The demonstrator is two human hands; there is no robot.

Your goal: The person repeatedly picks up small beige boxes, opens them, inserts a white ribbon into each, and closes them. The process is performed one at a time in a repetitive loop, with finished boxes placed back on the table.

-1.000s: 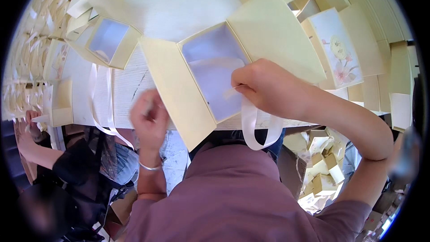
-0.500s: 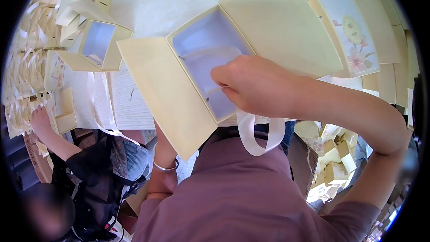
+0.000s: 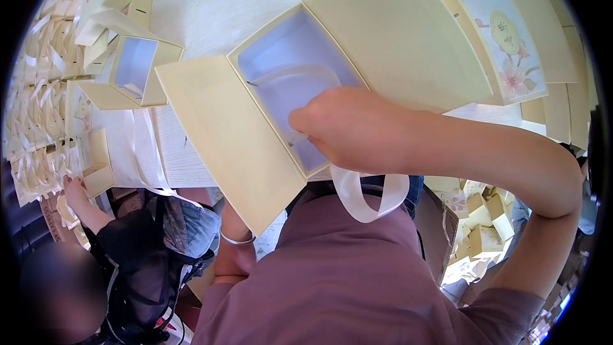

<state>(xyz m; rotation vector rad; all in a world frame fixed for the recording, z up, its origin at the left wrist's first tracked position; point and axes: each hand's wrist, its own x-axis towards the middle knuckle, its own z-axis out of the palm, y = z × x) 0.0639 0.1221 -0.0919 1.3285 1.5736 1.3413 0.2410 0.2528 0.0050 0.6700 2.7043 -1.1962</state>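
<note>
A cream gift box [image 3: 361, 76] lies open in front of me, tilted, with its pale lilac inside showing. Its two wide flaps spread to the left and to the upper right. White ribbon [image 3: 371, 214] comes out of a small slot in the left inner wall, crosses the inside and hangs in a loop below my right hand [image 3: 338, 121]. That hand is closed over the box's near part, pinching the ribbon near a second slot. My left hand [image 3: 232, 222] reaches up under the left flap [image 3: 230, 140]; its fingers are hidden.
Another open box [image 3: 159, 83] stands on the table at left, near trailing ribbon and rows of ribboned boxes [image 3: 38, 108]. A co-worker's hand [image 3: 76, 193] is there. Floral-lidded boxes [image 3: 511, 57] stack at right; a carton of small boxes [image 3: 485, 239] sits below.
My right hand has moved slightly left and lower over the box's inside, still with the ribbon. The box has shifted a little left. The co-worker's hand is lower and farther right.
</note>
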